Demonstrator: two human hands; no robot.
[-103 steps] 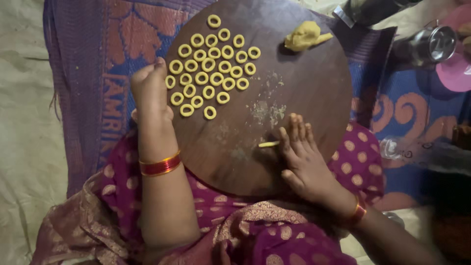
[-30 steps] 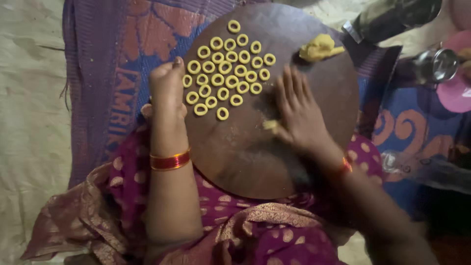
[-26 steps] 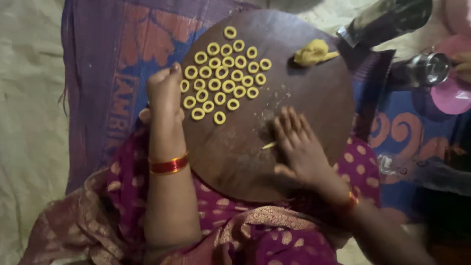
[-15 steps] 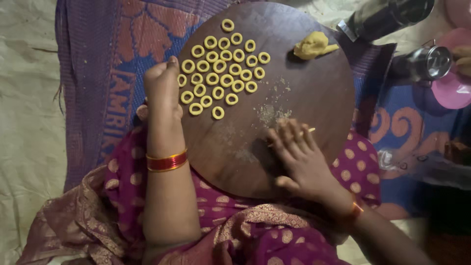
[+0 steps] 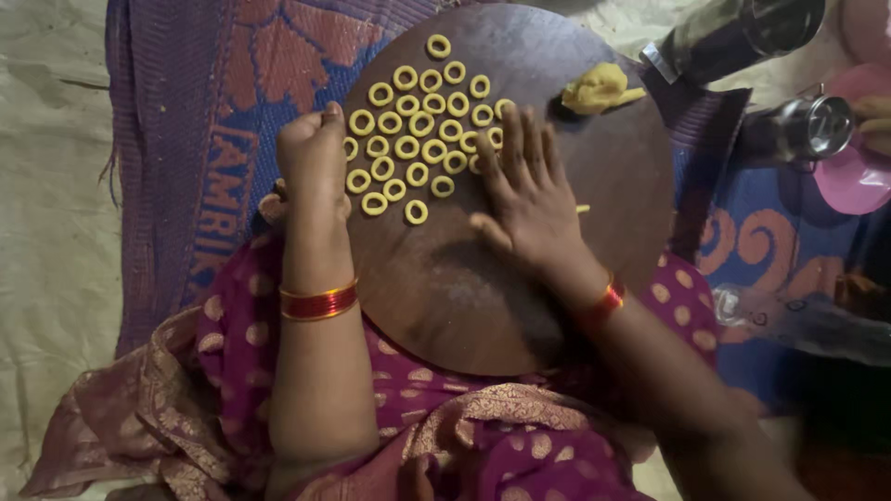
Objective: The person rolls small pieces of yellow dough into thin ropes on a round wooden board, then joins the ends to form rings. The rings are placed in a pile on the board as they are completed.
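Right hand (image 5: pixel 529 204): open, palm down, fingers spread flat on the round wooden board (image 5: pixel 613 186), pressing a thin dough strand (image 5: pixel 582 209) whose end shows just past the hand's edge. Fingertips lie against the nearest dough rings (image 5: pixel 418 139), which are clustered on the board's far left portion. Left hand (image 5: pixel 314 153): closed in a loose fist at the board's left rim, beside the rings; no held item is visible. A dough lump (image 5: pixel 599 88) sits near the far edge.
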